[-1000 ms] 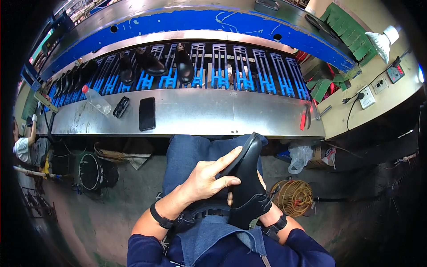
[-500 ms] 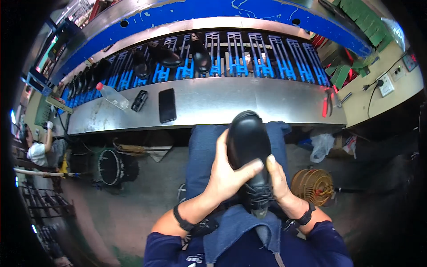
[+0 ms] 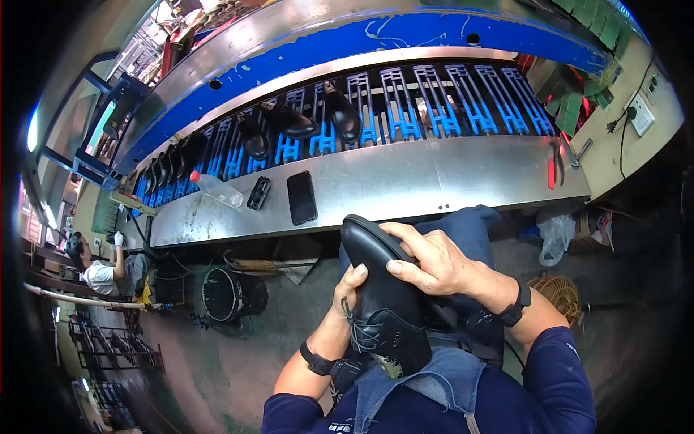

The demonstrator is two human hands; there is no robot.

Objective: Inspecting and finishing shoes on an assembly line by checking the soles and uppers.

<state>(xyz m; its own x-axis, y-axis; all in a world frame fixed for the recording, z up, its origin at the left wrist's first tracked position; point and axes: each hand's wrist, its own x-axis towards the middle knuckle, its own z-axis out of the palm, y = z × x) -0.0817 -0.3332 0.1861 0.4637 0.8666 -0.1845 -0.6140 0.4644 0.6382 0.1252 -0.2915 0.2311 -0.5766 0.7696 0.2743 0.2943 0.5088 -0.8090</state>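
A black lace-up shoe [image 3: 382,286] is held over my lap, tilted, its toe pointing away toward the bench and its laces nearer me. My left hand [image 3: 347,289] grips it from the left side, thumb lying on the upper; most of those fingers are hidden beneath. On the right, my right hand [image 3: 430,260] pinches the sole edge near the toe between thumb and fingers. Past the toe runs the metal bench top [image 3: 405,177]. On it lie a black phone [image 3: 302,197], a small black object [image 3: 259,193] and a clear plastic bottle with a red cap [image 3: 217,189].
Behind the bench, a conveyor of blue racks [image 3: 401,108] carries several black shoes [image 3: 289,121]. Red-handled pliers [image 3: 555,166] lie at the bench's right end. Below are a round fan [image 3: 557,298], a plastic bag [image 3: 557,237] and a black bucket [image 3: 222,294]. Another person [image 3: 101,271] sits far left.
The shoe has turned onto its side, its laces now facing left. My right hand has moved up to the sole edge near the toe, and my left hand has shifted lower. The view has swung left.
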